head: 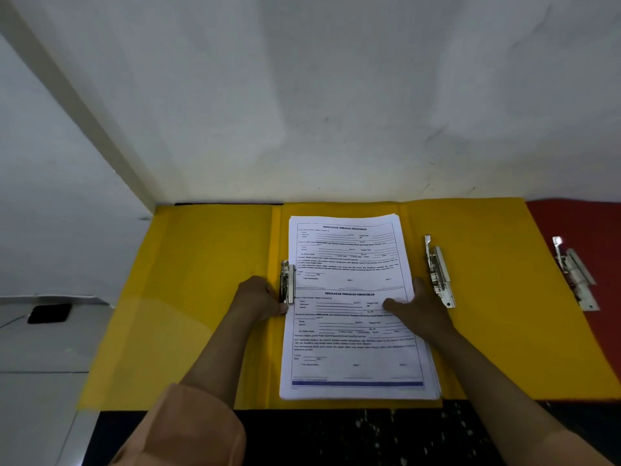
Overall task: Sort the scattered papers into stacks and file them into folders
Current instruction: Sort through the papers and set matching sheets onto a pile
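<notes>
A stack of printed white forms [349, 264] lies in an open yellow folder [201, 280] on a dark counter. A metal spring clip [287, 282] stands at the stack's left edge. My left hand [260, 299] is at that clip, fingers curled against it. My right hand [418, 309] rests flat on the right side of the stack, fingers spread across the paper. A second yellow folder [497, 297] lies to the right with its own metal clip [438, 272].
A red folder [584, 227] with a metal clip [574, 274] sits at the far right. A white wall rises directly behind the folders. The dark speckled counter edge [353, 435] runs along the front. A black object [48, 313] lies on the floor at left.
</notes>
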